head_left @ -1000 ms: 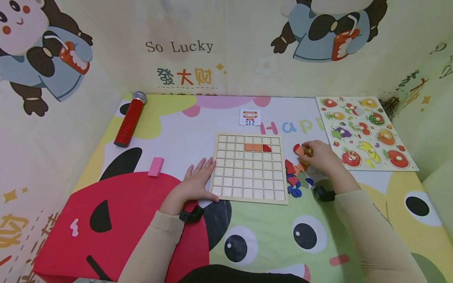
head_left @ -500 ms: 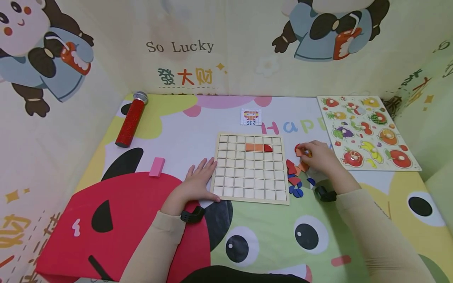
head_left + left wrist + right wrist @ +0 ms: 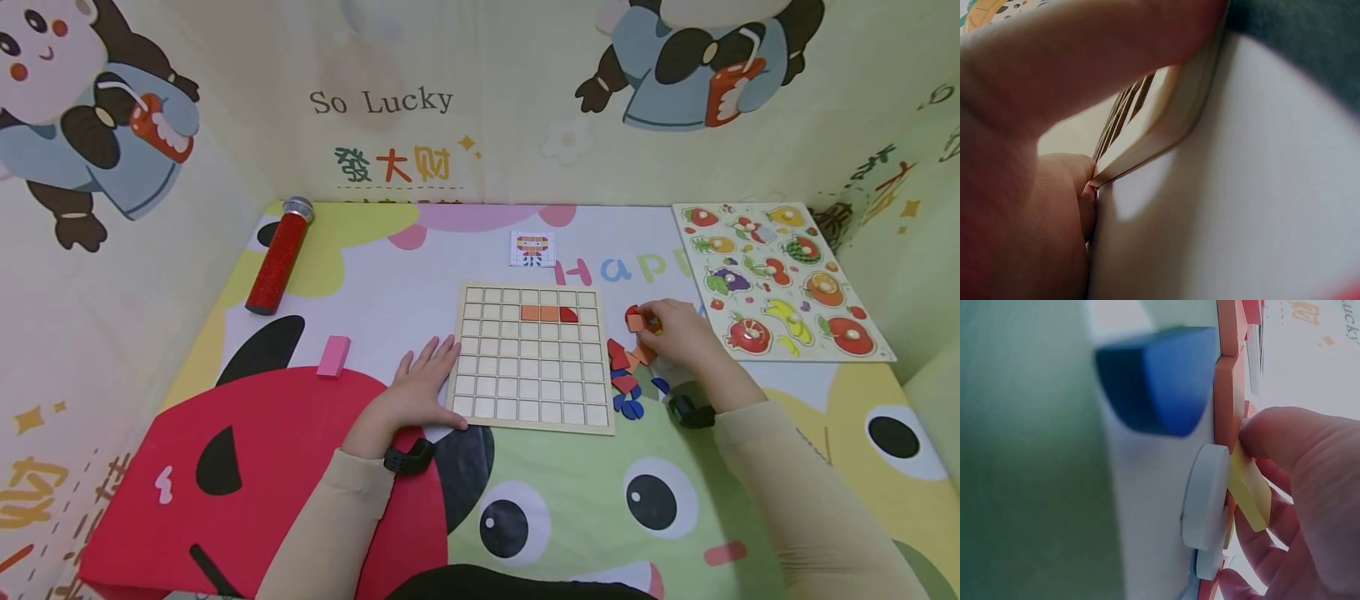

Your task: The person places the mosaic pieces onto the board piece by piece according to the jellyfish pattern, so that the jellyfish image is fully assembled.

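A wooden grid board (image 3: 532, 392) lies mid-mat, with two orange tiles and a red one (image 3: 547, 313) in its second row. My left hand (image 3: 420, 379) lies flat on the mat, its straight fingers against the board's left edge (image 3: 1166, 125). My right hand (image 3: 675, 333) is curled over a pile of loose tiles (image 3: 624, 375) to the right of the board. In the right wrist view my thumb and fingers pinch a tilted yellow tile (image 3: 1250, 490). A white round tile (image 3: 1204, 497), orange tiles (image 3: 1230, 394) and a blue tile (image 3: 1160, 378) lie beside it.
A small pattern card (image 3: 532, 248) lies behind the board. A fruit peg puzzle (image 3: 780, 279) sits at the right, close to my right hand. A red glitter tube (image 3: 279, 254) and a pink block (image 3: 332, 356) lie at the left. Printed walls close three sides.
My right hand has shifted slightly within the tile pile. The left hand and the board have stayed put.
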`<state>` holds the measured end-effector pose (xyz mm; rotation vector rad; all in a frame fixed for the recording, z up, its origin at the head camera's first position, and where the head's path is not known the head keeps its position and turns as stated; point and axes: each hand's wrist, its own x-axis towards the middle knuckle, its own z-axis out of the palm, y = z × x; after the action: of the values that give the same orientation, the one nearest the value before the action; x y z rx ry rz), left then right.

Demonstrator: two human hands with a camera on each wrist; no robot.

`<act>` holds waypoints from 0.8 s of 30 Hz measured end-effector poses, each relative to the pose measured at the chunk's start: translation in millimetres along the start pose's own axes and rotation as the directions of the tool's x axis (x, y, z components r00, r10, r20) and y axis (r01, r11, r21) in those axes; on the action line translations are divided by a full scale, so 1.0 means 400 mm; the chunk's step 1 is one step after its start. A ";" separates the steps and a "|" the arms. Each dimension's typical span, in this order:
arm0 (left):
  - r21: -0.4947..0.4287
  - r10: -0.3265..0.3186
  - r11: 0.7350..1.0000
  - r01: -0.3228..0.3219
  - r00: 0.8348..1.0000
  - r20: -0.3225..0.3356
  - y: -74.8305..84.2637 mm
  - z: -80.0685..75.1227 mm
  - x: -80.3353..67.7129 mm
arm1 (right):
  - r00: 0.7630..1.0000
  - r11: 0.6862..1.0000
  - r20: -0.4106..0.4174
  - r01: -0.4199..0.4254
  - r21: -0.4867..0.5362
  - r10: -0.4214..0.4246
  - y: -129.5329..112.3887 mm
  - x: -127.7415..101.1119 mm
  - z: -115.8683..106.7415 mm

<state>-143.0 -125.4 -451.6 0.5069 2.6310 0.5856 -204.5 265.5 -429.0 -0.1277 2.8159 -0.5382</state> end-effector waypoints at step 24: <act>0.005 0.005 1.000 -0.005 1.000 0.008 0.003 -0.003 0.001 | 0.998 0.993 -0.057 0.027 -0.115 -0.034 -0.006 -0.004 -0.007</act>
<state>-143.5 -124.7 -450.1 0.5161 2.6250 0.5778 -203.6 264.5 -425.0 -0.1810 2.9067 -0.3939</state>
